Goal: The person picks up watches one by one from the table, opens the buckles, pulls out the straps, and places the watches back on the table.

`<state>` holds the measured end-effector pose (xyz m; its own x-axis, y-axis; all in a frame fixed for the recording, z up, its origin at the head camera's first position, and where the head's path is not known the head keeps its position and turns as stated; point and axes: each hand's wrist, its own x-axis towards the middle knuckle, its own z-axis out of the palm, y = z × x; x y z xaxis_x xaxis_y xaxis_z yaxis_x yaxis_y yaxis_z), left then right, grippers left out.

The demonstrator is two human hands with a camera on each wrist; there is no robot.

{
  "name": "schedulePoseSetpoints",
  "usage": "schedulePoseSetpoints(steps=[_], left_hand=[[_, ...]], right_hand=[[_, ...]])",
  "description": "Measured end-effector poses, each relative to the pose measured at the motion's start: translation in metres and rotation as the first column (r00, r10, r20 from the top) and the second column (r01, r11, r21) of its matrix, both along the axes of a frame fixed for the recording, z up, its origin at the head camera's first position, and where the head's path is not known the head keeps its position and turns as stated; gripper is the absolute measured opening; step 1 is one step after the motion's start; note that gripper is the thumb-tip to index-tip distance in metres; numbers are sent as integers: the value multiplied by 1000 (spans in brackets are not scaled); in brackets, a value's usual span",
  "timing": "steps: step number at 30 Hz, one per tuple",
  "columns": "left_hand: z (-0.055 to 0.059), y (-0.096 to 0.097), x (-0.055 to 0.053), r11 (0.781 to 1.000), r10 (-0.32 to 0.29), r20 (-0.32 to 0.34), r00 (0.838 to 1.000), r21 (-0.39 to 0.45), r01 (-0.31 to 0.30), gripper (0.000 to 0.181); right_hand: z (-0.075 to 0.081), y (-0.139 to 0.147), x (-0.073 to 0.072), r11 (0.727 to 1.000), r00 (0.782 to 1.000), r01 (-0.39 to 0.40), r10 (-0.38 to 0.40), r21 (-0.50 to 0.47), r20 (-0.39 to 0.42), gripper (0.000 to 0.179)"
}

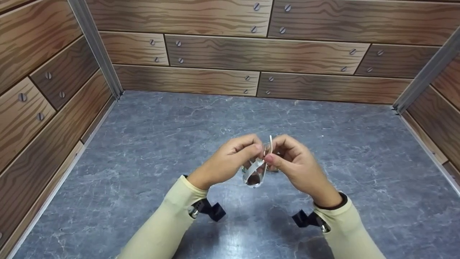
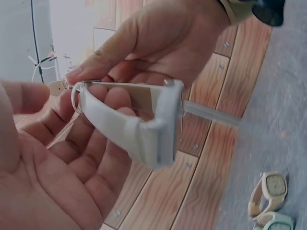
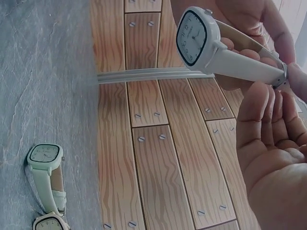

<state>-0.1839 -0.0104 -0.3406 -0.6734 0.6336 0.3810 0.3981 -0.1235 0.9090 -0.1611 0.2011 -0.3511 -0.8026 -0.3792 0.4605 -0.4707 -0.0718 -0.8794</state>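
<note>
Both hands hold a white wristwatch (image 1: pixel 256 173) up in front of the person, its strap formed into a loop. The squarish case with a dark-rimmed dial (image 3: pixel 194 38) faces outward at the loop's far end. My left hand (image 1: pixel 230 158) pinches the strap at the buckle (image 3: pixel 282 79), fingers curled beside the loop. Opposite it, my right hand (image 1: pixel 298 163) pinches the strap by the buckle between thumb and fingers. A loose strap end (image 1: pixel 271 143) sticks up between the hands. The fingers partly hide the buckle.
A mint-green watch (image 3: pixel 45 155) and a beige watch (image 2: pixel 276 184) lie close together on the grey marbled table (image 1: pixel 172 122). Wood-patterned walls (image 1: pixel 215 54) with metal corner strips (image 1: pixel 102 50) enclose the table at the back and sides.
</note>
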Motion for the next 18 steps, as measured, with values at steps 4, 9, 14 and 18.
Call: schedulePoseSetpoints(steps=[4,9,14,18], left_hand=[[0,0,1,1000,-8,52,999,-14,9,25],[1,-1,2,999,-14,93,996,-28,17,15],[1,0,3,999,-39,143,989,-10,41,21],[2,0,3,998,-38,115,993,-52,45,32]], right_hand=[[0,0,0,1000,1000,-18,19,21,-5,11],[0,0,0,1000,1000,-22,22,22,7,12],[0,2,-2,1000,1000,-18,18,4,13,13],[-1,3,-3,1000,1000,8,-8,-7,17,14]])
